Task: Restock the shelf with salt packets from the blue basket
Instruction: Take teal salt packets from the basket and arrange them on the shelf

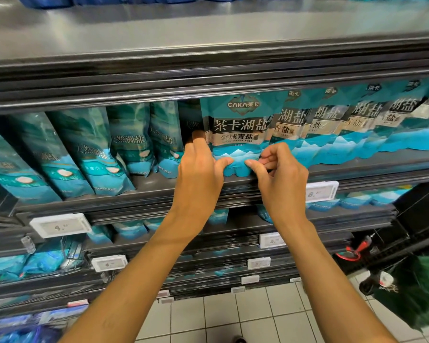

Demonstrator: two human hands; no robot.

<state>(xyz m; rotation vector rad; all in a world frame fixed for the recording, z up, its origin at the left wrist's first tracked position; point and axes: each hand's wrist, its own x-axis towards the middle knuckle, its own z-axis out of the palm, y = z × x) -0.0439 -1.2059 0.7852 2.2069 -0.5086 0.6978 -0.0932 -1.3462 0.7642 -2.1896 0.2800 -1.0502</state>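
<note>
On the grey store shelf [159, 186], the front salt packet [235, 129] stands upright, pinched at its base by the left hand [198, 167] and right hand [280, 169]; it may tip forward, and the blue basket probably lies outside view.

Dark metal shelving [233, 78] runs in tiers above and below the grip, white price tags [60, 225] clipped to its edges. Beneath the grip lies a pale tiled floor [233, 315]. Light glares off the steel top shelf [183, 28] overhead.
</note>
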